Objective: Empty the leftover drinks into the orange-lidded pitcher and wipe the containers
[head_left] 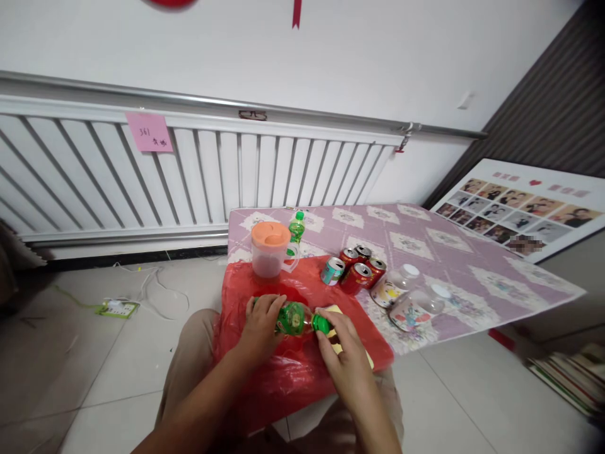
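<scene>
A clear plastic bottle point(293, 320) with a green label lies on its side above a red plastic sheet point(278, 394) at the front of the table. My left hand point(262, 326) is wrapped around its body. At the right end, the thumb and fingers of my right hand point(347, 356) are closed around its green cap point(321, 324). The cap sits at the bottle's neck; whether it is tight or loose does not show. Partly hidden under my right hand is a yellow cloth or pad point(367, 357).
Behind the bottle stand a pitcher with an orange lid point(270, 249) and another green bottle point(297, 228). Several drink cans point(357, 277) and two clear bottles point(416, 308) are grouped to the right on the flowered tablecloth point(406, 241). A radiator point(278, 170) borders the far edge.
</scene>
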`<state>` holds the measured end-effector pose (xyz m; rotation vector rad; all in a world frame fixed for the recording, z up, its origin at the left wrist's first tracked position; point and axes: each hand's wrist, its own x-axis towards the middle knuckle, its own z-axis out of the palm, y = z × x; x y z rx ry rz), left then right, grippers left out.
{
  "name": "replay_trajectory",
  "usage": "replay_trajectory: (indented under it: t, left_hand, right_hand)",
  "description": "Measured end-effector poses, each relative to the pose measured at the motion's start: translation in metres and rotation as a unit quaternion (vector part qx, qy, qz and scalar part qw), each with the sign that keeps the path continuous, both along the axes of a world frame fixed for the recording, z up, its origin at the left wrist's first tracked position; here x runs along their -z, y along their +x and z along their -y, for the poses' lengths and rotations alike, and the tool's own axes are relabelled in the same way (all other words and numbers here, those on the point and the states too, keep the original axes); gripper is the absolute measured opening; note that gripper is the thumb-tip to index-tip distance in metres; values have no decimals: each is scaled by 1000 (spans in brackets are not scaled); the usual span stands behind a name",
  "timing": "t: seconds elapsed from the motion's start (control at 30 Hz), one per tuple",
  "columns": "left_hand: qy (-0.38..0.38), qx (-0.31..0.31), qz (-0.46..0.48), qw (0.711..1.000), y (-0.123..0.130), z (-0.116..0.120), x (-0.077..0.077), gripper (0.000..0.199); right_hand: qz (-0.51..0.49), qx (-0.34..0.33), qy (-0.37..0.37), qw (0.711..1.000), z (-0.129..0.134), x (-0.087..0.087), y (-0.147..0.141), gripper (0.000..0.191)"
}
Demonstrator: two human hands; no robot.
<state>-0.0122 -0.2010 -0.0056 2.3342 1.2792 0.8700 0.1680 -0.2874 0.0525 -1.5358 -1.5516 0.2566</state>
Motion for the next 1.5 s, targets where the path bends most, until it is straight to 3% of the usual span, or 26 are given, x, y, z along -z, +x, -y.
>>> replay_trajectory:
  t: [0.13,0.2,0.33,0.5,0.67,0.9,1.07,1.23,1.37,1.5]
  left_hand:
    - [17,1,-3,1000,-1,0,1,65]
    - [27,3,-2,1000,-2,0,2,67]
    - [38,6,-6,999,-2,0,3,68]
    - [30,-1,-3,1000,-2,1,2,67]
    - [40,3,1,999,-3,1,1,65]
    - [47,-4,-17,999,-3,2,1,64]
    - [43,-7,-18,999,-3,2,0,64]
    - [41,-5,-3,999,-3,1,2,66]
    - [16,-1,48,999,-2,-3,9,69]
    - [-68,-15,207,976,-1,-12,9,70]
  right_hand:
    - [-40,60,-36,997,0,5,1,52]
    - [-40,78,-45,995,-1,7,2,46]
    - [-24,51,-50,997,-1,4,2,31]
    - [-24,13,-28,999,3,-4,-1,29]
    - [-55,66,-52,995,2,-1,-2,56]
    - [-17,43,-84,995,2,-5,1,32]
    - [-20,14,-53,998,3,-6,0,32]
    - [-39,35,-60,997,0,0,0,37]
    - [-38,57,-35,997,-1,4,5,32]
    - [-43,117,-7,992,-2,8,16,37]
